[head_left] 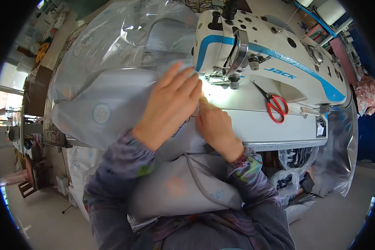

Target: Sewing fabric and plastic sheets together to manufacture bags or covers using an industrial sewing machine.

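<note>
Grey printed plastic sheeting (121, 89) is spread over the table left of a white and blue sewing machine (275, 62). My left hand (171, 104) lies flat on it, fingers stretched toward the lit needle area (216, 93). Close beside it, my right hand (216, 127) is closed at the sheeting's edge just before the presser foot, its fingers curled and partly hidden. More of the sheeting, with a grey strip (200, 181) along it, hangs bunched over my lap. The needle tip is hard to make out in the glare.
Red-handled scissors (276, 109) lie on the machine bed right of the needle. Clear plastic film (335, 150) hangs off the table's right end, near bags of dark items (289, 177) below. Thread cones (330, 11) stand at the upper right. A wooden chair (31, 177) is at far left.
</note>
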`<state>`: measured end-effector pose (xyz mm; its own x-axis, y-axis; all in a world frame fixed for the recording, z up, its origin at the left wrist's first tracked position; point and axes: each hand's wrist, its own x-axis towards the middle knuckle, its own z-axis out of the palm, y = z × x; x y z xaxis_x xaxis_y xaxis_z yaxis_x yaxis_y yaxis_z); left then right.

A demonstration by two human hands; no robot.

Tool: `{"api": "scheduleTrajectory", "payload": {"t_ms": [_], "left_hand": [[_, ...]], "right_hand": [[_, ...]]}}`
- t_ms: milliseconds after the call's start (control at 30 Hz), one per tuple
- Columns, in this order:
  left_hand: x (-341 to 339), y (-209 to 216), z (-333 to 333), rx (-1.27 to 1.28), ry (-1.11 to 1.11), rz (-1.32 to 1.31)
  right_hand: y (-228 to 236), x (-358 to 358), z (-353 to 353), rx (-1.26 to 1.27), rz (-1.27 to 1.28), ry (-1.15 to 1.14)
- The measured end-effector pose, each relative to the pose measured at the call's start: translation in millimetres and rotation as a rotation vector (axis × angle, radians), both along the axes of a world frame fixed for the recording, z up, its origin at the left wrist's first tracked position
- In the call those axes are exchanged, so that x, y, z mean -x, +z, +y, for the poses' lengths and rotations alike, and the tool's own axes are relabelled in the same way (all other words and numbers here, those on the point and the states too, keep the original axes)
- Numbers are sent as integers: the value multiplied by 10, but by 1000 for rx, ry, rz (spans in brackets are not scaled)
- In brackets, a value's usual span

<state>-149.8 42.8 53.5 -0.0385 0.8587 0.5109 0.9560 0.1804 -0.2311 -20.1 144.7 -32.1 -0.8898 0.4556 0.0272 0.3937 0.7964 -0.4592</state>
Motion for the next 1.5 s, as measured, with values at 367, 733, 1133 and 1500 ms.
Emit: {"api": "scheduleTrajectory", "payload": {"t_ms": [367, 733, 1133, 1500], "left_hand": [[167, -456, 102, 177, -131, -344], [67, -578, 273, 135, 29, -236], [-345, -694, 426, 143, 239, -265], [-353, -580, 433, 199, 251, -293]], "right_hand": [[113, -290, 297, -115, -50, 87], [93, 55, 249, -227, -91, -65], [155, -171, 389, -20, 51, -35], [115, -228, 387, 170, 33, -17]]}}
